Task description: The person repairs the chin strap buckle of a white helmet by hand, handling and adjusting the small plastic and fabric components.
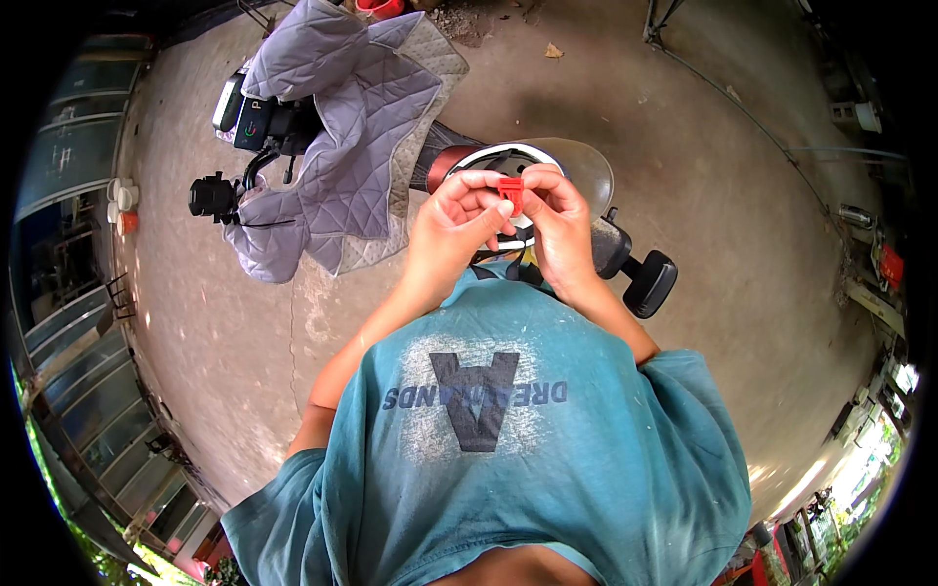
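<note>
Between my two hands is a small red plastic buckle (511, 184), pinched at the fingertips. My left hand (451, 220) grips its left side with thumb and forefinger, its other fingers curled behind. From the right, my right hand (559, 213) closes thumb and forefinger on the same piece. Under my hands lies a white helmet (531, 151), its inside facing up and partly hidden by my fingers. A clear tinted visor (586, 174) sticks out on its far right. Black straps (523, 271) hang at the near rim, against my teal shirt.
Ahead to the left stands a scooter with handlebars (259, 171) under a quilted grey-purple cover (342, 127). A black mirror (650, 283) juts out right of the helmet. Concrete floor (723, 186) spreads around, with a cable (747, 112) along the right and white containers (121, 198) at the left wall.
</note>
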{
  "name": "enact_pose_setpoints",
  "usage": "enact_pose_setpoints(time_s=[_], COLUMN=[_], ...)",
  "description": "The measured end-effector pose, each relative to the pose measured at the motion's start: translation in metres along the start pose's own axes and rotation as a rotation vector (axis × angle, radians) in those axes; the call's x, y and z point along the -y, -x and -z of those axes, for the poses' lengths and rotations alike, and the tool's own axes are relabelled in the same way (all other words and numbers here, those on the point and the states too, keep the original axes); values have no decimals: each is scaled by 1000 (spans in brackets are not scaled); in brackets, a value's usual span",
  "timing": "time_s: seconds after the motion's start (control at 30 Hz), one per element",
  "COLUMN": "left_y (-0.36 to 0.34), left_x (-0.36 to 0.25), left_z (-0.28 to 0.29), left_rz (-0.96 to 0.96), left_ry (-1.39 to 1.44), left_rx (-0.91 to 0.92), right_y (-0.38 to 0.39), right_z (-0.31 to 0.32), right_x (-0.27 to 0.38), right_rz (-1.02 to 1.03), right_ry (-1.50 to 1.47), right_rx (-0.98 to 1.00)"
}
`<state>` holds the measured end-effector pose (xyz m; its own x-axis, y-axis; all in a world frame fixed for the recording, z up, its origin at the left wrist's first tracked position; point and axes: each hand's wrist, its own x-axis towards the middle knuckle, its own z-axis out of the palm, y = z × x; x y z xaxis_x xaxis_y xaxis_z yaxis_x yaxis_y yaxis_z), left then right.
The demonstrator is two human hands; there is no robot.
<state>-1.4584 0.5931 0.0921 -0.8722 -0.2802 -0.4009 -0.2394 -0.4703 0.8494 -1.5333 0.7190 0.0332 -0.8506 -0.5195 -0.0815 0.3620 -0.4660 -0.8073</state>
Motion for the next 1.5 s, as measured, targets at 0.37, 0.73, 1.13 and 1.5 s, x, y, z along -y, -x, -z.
enact_pose_setpoints(time_s=[0.37, 0.73, 1.13, 1.5], left_y=[4, -12, -15, -11], left_x=[4, 6, 9, -15], left_z=[-3, 9, 20, 23], left_rz=[-451, -900, -1061, -1401], left_ry=[-342, -868, -1039, -1145], left_rx=[-30, -214, -201, 2], right_y=[-1, 4, 5, 13], right_z=[2, -11, -9, -10], right_x=[10, 43, 40, 29], right_rz=[184, -376, -415, -314], right_ry=[200, -46, -166, -326], right_rx=[22, 94, 97, 204])
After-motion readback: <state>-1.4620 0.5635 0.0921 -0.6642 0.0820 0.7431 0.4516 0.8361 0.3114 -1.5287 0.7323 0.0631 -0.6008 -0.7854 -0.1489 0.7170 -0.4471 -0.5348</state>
